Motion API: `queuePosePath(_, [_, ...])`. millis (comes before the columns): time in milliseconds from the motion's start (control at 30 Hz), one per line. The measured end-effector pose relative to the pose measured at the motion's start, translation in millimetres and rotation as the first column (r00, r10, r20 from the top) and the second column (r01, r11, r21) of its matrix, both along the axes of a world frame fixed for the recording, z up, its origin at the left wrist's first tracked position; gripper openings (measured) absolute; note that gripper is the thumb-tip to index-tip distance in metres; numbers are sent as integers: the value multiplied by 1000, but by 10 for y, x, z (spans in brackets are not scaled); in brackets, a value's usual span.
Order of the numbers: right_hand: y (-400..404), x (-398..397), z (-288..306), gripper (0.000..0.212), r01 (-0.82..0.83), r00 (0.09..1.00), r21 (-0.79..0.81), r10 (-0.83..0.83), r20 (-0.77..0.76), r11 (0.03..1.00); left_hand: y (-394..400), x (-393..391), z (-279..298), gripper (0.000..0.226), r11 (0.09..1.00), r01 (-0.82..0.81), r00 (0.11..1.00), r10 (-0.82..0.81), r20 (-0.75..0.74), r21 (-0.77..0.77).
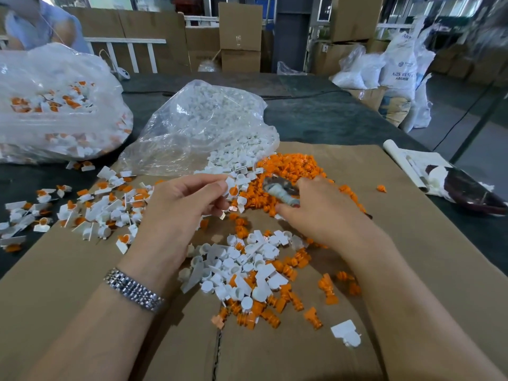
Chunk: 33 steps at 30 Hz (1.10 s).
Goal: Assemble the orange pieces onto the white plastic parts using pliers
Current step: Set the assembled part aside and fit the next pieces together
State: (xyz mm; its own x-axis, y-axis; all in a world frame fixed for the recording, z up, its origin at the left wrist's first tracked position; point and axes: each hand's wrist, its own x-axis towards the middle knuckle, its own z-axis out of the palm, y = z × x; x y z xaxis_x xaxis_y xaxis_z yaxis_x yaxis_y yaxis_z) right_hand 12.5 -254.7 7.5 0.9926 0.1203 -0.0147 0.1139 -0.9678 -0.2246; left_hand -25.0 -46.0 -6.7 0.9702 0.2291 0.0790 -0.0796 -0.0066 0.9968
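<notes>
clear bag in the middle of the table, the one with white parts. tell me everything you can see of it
The clear plastic bag is thin, crinkled, glossy film, slumped on its side across the dark table and the far edge of the cardboard sheet. Its mouth faces right and toward the person, open, and small white plastic parts spill from it onto the cardboard, meeting the heap of orange pieces. It is still well filled with white parts. Neither hand touches it.

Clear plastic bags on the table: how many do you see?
2. One bag with white parts lies at the centre, its mouth open toward the hands; one bag with assembled pieces lies at far left. None seems hidden.
</notes>
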Motion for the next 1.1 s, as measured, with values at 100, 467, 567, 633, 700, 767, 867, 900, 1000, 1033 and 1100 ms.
queuePosePath(100, [35, 32, -110, 59, 0, 1000, -111, 1, 9, 994, 3, -17, -8, 15, 993, 33, 999, -35, 15, 110])
queuePosePath(467, [283, -134, -34, 12, -536, 819, 310, 395, 416, 786, -29, -45, 12, 9, 955, 16, 999, -31, 45, 296])
queuePosePath(567, [277, -111, -33, 11, -554, 801, 266, 419, 427, 789, -46, -43, 13, 8, 961, 30, 999, -41, 33, 275])
queuePosePath(633, [290, -108, -29, 13, -562, 788, 207, 441, 430, 801, -59, -41, 9, 8, 965, 38, 998, -48, 30, 261])
queuePosePath(700, [309, -111, -19, 17, -558, 775, 120, 464, 428, 821, -68, -43, 8, 7, 964, 34, 998, -45, 37, 263])
queuePosePath(767, [333, -126, -16, 20, -554, 760, 48, 482, 435, 831, -71, -47, 5, 7, 963, 25, 998, -39, 45, 268])
queuePosePath(867, [362, -144, -26, 21, -550, 746, -7, 495, 446, 835, -76, -51, 1, 8, 962, 11, 998, -28, 56, 273])
queuePosePath(900, [367, -147, -27, 22, -546, 744, -20, 496, 447, 837, -80, -54, 1, 8, 961, 6, 998, -24, 62, 277])
queuePosePath(1000, [379, -162, -25, 23, -533, 746, -44, 494, 446, 845, -82, -57, 1, 8, 954, -12, 997, -12, 79, 300])
queuePosePath(1033, [382, -165, -28, 23, -527, 748, -56, 494, 443, 848, -81, -59, -1, 8, 950, -14, 997, -12, 83, 311])
queuePosePath(1100, [388, -171, -34, 24, -518, 749, -79, 497, 438, 851, -83, -57, -9, 9, 942, -19, 996, -12, 92, 335])
